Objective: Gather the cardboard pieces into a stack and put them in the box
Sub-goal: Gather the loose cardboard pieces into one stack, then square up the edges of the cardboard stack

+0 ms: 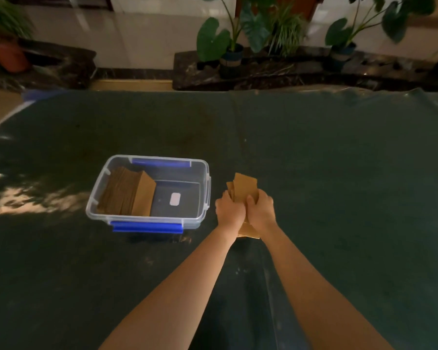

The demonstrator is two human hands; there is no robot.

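A bundle of brown cardboard pieces [244,186] stands on the dark green table cover, right of the box. My left hand [229,210] and my right hand [261,209] are both closed around it, side by side; its lower corner pokes out under my wrists. The clear plastic box [202,164] with blue clips sits to the left of my hands. Inside it, a row of cardboard pieces [127,192] leans against its left side; the right half shows the bare bottom with a white label.
The dark green cover [339,173] spreads over the whole table. Potted plants [228,44] and a dark stone ledge stand beyond the far edge. Patches of sunlight fall on the cover at the left.
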